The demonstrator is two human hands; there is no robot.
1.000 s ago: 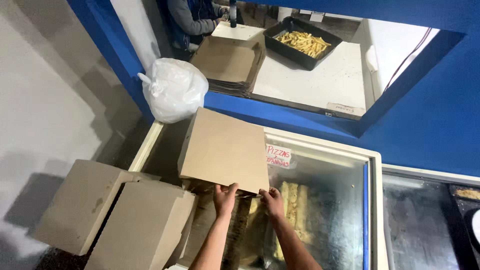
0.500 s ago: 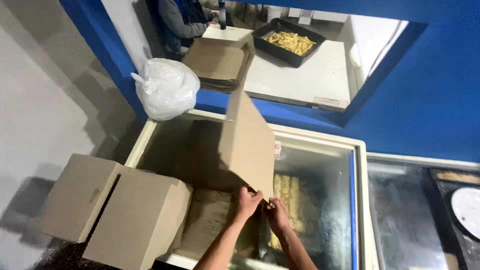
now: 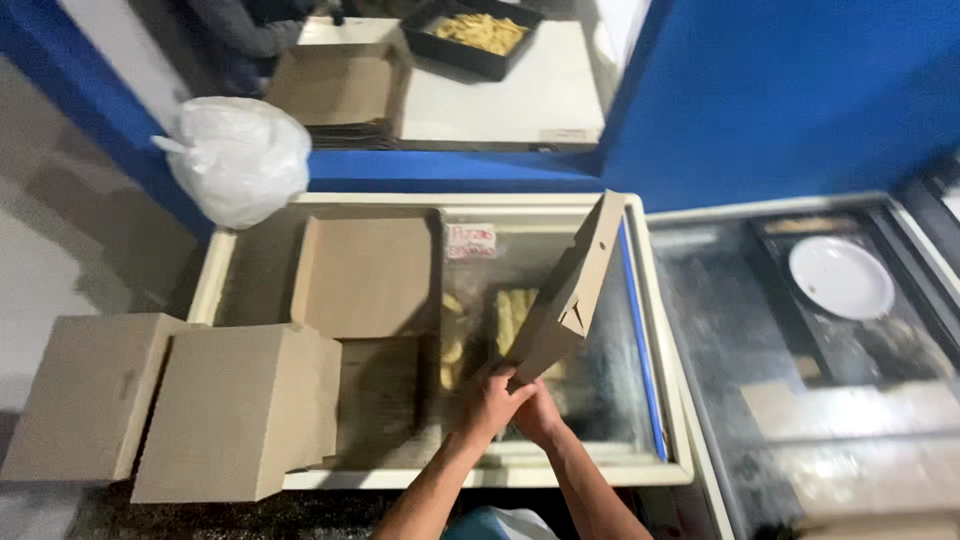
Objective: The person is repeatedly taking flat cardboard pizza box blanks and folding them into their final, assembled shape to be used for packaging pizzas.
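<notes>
Both hands grip the bottom corner of a flat brown cardboard pizza box (image 3: 572, 290), left hand (image 3: 490, 402) and right hand (image 3: 540, 412) with fingers closed on it. The box stands on edge over the chest freezer's sliding glass lid (image 3: 600, 400), leaning toward one o'clock. Held only at one corner, it could tip or flop open, striking the glass.

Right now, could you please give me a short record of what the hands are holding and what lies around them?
left hand: grips the lower corner of the flat cardboard box
right hand: on the same corner, beside the left
box pose: tilted on edge above the chest freezer
freezer lid: glass, food visible beneath
inside left: more flat cardboard
left rim: two folded boxes
back: white plastic bag
right: white plate
</notes>
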